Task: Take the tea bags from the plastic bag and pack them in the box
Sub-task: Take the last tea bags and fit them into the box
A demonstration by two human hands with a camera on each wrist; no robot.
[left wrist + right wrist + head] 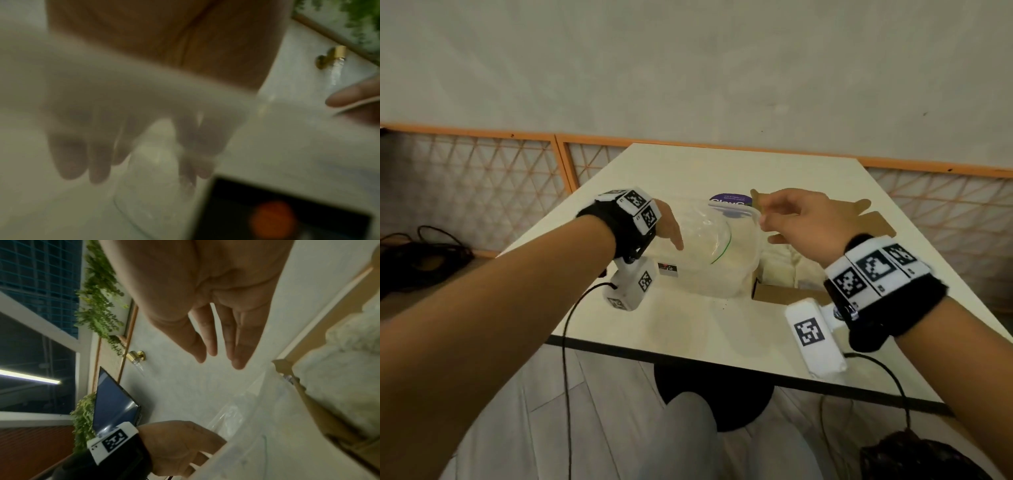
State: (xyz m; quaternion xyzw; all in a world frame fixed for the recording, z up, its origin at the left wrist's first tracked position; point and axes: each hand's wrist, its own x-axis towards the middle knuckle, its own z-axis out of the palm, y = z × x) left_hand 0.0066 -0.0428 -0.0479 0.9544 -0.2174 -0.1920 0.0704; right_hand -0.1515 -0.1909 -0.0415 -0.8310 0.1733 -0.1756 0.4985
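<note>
The plastic bag [709, 250] was clear, glossy film, creased and catching glare. The box [784, 291] was matt brown cardboard with raw-edged flaps. The table [688, 329] looked smooth, pale and faintly sheened, perhaps laminate. The tea bags [787, 267] seemed soft, cream paper.

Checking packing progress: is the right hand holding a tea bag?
No. The right hand hangs with straight, spread fingers holding nothing, above the plastic bag.
</note>
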